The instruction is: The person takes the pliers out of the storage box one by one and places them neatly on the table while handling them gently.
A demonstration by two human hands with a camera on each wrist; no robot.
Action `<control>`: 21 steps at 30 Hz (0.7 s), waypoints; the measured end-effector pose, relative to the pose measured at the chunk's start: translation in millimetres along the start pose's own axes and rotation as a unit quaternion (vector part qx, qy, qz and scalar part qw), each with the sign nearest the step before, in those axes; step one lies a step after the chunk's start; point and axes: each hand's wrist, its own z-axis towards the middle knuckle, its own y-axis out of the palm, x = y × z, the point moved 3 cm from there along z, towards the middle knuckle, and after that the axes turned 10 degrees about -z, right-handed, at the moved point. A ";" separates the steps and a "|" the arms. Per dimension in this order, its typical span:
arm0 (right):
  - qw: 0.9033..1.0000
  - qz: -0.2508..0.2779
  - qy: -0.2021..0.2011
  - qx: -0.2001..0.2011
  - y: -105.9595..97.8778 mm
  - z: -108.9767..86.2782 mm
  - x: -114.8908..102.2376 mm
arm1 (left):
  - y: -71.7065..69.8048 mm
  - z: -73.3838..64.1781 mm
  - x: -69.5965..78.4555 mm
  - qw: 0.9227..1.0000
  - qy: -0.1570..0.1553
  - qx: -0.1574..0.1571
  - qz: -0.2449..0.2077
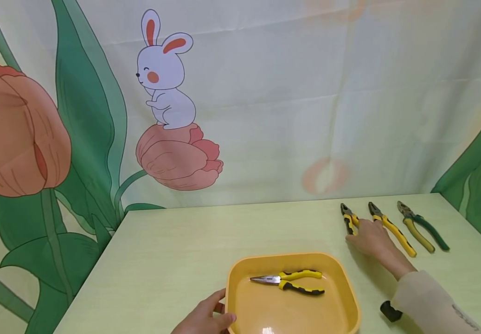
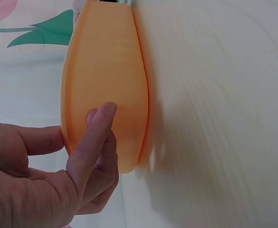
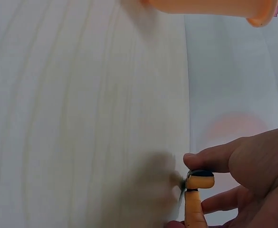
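Observation:
My left hand [image 1: 207,315] holds the left rim of a yellow-orange plastic tray [image 1: 290,255], thumb over the edge and fingers against the outer wall; the left wrist view shows that wall. Inside the tray lies a pair of needle-nose pliers [image 1: 285,279] with yellow and black handles, jaws pointing left. At the right of the table, my right hand [image 1: 371,239] grips the handles of yellow-and-black pliers [image 1: 346,211], partly covered by the hand. In the right wrist view, thumb and fingers sit on either side of the handles [image 3: 194,209].
To the right of that hand lie yellow-handled pliers [image 1: 394,230] and another pair with green and yellow handles [image 1: 421,227]. Behind the pale wooden table [image 1: 173,250] hangs a printed cloth [image 1: 265,116] with a rabbit and tulips. A black object [image 1: 390,311] shows beside the right sleeve.

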 end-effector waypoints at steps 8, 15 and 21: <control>1.000 0.005 0.005 0.010 2.5 -0.9 1.0 | 0.4 0.0 -0.3 1.000 -0.001 0.002 -0.001; 1.000 0.001 0.004 0.020 2.6 -1.7 2.9 | 0.9 -1.2 0.4 1.000 -0.001 0.001 -0.008; 0.999 -0.003 -0.005 0.034 2.9 -3.2 2.0 | 1.3 -1.0 0.6 1.000 -0.006 0.004 -0.008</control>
